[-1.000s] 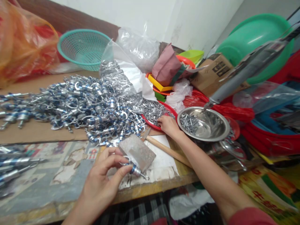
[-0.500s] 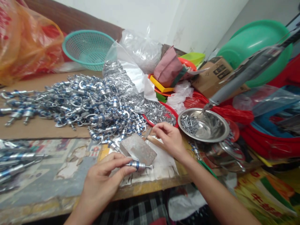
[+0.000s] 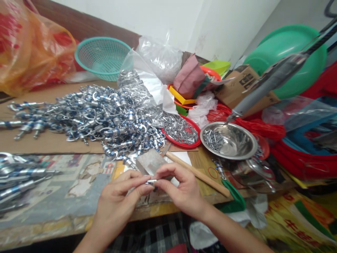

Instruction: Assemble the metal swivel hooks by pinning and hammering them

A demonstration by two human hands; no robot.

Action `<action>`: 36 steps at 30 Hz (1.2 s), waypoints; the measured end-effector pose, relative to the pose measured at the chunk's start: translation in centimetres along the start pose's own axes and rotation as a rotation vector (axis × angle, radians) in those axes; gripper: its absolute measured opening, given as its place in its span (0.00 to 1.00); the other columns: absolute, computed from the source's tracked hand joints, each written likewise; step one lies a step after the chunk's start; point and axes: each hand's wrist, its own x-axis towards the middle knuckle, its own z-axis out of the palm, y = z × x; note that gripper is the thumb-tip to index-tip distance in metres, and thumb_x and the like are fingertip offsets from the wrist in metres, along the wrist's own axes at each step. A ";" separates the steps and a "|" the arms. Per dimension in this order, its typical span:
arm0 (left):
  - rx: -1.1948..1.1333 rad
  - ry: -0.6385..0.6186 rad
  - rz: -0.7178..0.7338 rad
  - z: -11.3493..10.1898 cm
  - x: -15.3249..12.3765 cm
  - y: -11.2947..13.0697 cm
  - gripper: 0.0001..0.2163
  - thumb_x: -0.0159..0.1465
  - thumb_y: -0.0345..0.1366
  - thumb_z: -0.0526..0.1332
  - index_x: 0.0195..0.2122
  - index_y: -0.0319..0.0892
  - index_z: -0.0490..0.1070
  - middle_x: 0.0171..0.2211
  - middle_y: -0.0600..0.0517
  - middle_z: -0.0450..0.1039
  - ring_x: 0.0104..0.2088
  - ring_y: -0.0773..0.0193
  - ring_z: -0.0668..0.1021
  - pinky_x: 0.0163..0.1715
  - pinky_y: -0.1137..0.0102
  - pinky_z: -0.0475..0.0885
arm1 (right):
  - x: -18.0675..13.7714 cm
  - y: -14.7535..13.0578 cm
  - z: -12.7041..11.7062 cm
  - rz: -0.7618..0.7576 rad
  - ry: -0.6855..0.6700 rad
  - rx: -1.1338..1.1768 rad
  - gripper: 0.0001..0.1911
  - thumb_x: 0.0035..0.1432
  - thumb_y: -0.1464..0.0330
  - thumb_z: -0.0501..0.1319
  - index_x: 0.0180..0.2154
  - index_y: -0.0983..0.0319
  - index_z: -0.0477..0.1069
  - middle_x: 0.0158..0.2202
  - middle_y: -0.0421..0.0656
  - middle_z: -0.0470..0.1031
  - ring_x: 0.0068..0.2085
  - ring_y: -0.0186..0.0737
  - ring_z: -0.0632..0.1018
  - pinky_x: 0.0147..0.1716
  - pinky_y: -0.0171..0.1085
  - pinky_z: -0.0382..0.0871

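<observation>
My left hand (image 3: pixel 122 198) pinches a silver anchor bolt with a blue band (image 3: pixel 151 182) between thumb and fingers. At the bolt's right end, my right hand (image 3: pixel 181 188) closes thumb and fingertips on it, hiding most of that end. Just behind the hands lies a grey metal block (image 3: pixel 150 161) on the bench. A hammer's wooden handle (image 3: pixel 202 174) runs from beside the block toward the front right. A large heap of similar bolts (image 3: pixel 105 116), silver with blue bands, spreads over cardboard behind my left hand.
A red tray (image 3: pixel 196 140) holds small metal pieces. A steel bowl (image 3: pixel 247 144) contains pins. A grey tool (image 3: pixel 252 95) hangs tip-down over the bowl. More bolts (image 3: pixel 23 179) lie at left. Behind stand a turquoise basket (image 3: pixel 102 56) and a green basin (image 3: pixel 295 45).
My right hand has come from near the hammer, left and toward me, and now grips the bolt's right end. My left hand keeps its hold. The hammer handle now shows in full.
</observation>
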 end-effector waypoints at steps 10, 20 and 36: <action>0.037 -0.040 -0.026 -0.6 -0.2 1.1 0.03 0.53 0.36 0.64 0.24 0.47 0.78 0.26 0.54 0.78 0.29 0.63 0.77 0.31 0.75 0.70 | -1.6 0.9 -1.6 -0.694 -0.150 -0.550 0.12 0.58 0.77 0.54 0.42 0.63 0.70 0.38 0.49 0.77 0.39 0.39 0.77 0.35 0.35 0.73; -0.030 -0.102 -0.137 -0.4 0.2 1.8 0.06 0.54 0.39 0.63 0.26 0.46 0.78 0.30 0.51 0.80 0.33 0.58 0.79 0.35 0.70 0.73 | -1.4 0.5 -1.2 -0.444 -0.046 -0.314 0.10 0.54 0.75 0.60 0.38 0.61 0.76 0.35 0.48 0.79 0.35 0.36 0.80 0.34 0.32 0.75; -0.423 -0.131 -0.429 0.7 0.1 -0.4 0.29 0.54 0.38 0.65 0.56 0.42 0.56 0.30 0.53 0.74 0.33 0.62 0.78 0.31 0.72 0.76 | 10.6 7.3 -8.9 0.213 0.056 -1.095 0.16 0.56 0.78 0.55 0.44 0.63 0.74 0.45 0.50 0.76 0.49 0.44 0.74 0.48 0.40 0.66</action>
